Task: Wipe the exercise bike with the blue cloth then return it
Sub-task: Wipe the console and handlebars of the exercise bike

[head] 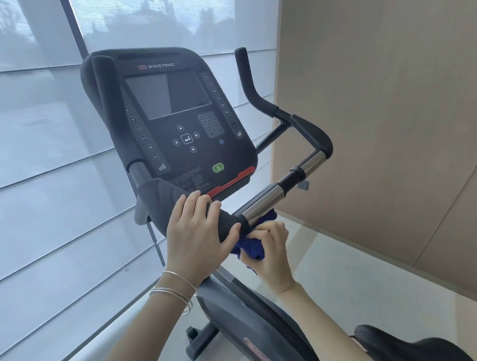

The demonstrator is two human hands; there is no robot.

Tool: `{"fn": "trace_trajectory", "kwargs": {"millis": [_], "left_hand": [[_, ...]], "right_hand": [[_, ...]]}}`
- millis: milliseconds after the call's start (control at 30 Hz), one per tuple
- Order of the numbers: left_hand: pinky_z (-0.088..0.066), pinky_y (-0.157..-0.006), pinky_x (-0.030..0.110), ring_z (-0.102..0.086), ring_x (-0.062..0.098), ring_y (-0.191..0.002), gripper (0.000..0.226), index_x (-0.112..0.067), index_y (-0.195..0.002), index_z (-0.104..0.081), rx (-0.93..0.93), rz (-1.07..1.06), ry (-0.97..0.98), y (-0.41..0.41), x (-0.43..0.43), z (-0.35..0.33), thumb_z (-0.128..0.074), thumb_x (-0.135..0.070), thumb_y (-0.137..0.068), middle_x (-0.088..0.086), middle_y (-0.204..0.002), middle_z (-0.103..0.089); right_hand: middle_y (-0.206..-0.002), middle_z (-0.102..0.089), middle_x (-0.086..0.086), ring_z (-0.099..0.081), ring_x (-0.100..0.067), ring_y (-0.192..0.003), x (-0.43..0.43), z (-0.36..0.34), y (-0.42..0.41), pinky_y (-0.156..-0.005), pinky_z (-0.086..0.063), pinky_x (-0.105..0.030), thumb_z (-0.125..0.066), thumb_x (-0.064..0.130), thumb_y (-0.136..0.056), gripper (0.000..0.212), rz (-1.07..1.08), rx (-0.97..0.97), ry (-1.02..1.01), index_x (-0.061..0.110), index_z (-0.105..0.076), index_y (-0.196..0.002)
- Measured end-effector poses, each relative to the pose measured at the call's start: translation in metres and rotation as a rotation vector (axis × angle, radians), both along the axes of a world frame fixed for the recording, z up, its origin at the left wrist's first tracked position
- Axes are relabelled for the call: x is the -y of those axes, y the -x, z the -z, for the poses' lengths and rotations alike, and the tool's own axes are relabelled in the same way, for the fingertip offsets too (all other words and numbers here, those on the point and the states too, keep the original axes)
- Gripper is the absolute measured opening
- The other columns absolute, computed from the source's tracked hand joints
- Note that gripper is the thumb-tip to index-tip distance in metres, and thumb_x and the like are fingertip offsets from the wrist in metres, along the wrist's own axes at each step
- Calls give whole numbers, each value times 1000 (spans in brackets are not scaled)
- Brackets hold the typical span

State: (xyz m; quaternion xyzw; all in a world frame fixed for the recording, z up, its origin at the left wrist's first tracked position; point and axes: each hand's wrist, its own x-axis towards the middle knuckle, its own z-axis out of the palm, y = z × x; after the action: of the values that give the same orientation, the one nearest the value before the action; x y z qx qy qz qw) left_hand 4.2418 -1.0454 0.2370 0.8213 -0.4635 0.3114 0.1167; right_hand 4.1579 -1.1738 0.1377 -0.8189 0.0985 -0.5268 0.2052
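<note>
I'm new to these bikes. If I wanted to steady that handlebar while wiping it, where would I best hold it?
Probably the black padded grip, taken from above, as the left hand does: it is thick, rounded and matte. That leaves the shiny metal tube beside it free for the blue cloth, bunched in the right hand underneath.

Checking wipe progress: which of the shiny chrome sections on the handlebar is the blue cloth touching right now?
The lowest chrome section, nearest the left hand. The right hand presses the bunched blue cloth under it; the upper chrome section is bare.
</note>
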Motion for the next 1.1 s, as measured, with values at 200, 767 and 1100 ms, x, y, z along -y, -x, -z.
{"fn": "trace_trajectory", "kwargs": {"millis": [200, 767, 1100], "left_hand": [[-41, -104, 44, -60, 31, -108, 46, -11, -91, -66, -36, 13, 18, 2, 0, -2, -47, -51, -81, 7, -98, -67], [-39, -107, 49, -60, 30, -110, 54, -8, -95, -69, -88, 26, -62, 7, 6, -6, -38, -50, -83, 7, -99, -70], [-45, -98, 45, -61, 32, -96, 39, -9, -100, -67, -167, 33, -92, 34, 86, -11, -60, -43, -81, 9, -91, -68]], "right_hand": [[-94, -60, -15, -43, -17, -94, 33, -6, -8, -81, -48, -53, -82, 8, -65, 31, 131, 29, -164, 0, -60, -85], [-89, -57, -15, -41, -17, -90, 70, -24, 21, -81, -39, -31, -65, 23, -77, 24, 159, -8, -74, 3, -57, -88], [-93, -50, 3, -47, -23, -91, 155, -70, 50, -82, -36, -17, -62, 21, -78, 16, 274, 209, -175, 11, -59, -90]]}}
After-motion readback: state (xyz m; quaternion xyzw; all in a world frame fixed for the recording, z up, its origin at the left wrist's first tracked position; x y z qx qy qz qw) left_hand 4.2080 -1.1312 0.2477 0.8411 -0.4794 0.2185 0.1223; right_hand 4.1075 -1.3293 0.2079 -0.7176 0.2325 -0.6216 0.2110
